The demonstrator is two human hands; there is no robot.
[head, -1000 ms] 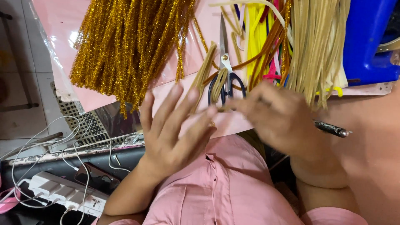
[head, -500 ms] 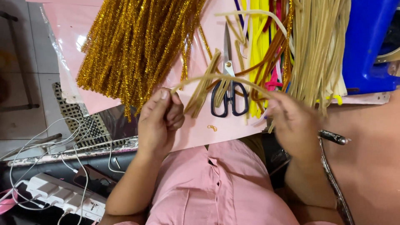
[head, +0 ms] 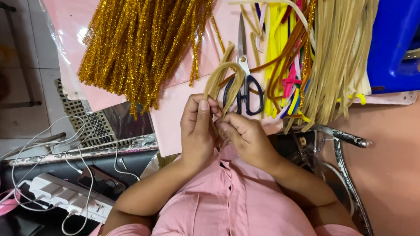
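A: What does the head view show the hands doing?

B: The left hand (head: 199,131) and the right hand (head: 245,137) sit close together, touching, just above the person's pink shirt (head: 232,205). Both are curled shut on a tan pipe cleaner (head: 223,76), pinching its lower ends between fingers and thumbs.

A: And where does the pipe cleaner sit?

B: It rises from the fingertips as a narrow folded loop, its bend over the pink sheet (head: 179,109) that covers the worktop, just beside the black-handled scissors (head: 245,83).

A: What lies around it?

B: A big heap of gold tinsel pipe cleaners (head: 140,48) spreads to the left on the sheet. To the right lie mixed yellow, orange and pink pipe cleaners (head: 284,65), then a thick bundle of cream ones (head: 341,57). A blue plastic object (head: 393,43) stands at the far right edge; what it is, I cannot tell.

A: And lower left?

B: A white power strip (head: 65,196) with white cables (head: 39,140), a dark phone (head: 100,181) next to it, and a metal grille (head: 83,118) on the tiled floor.
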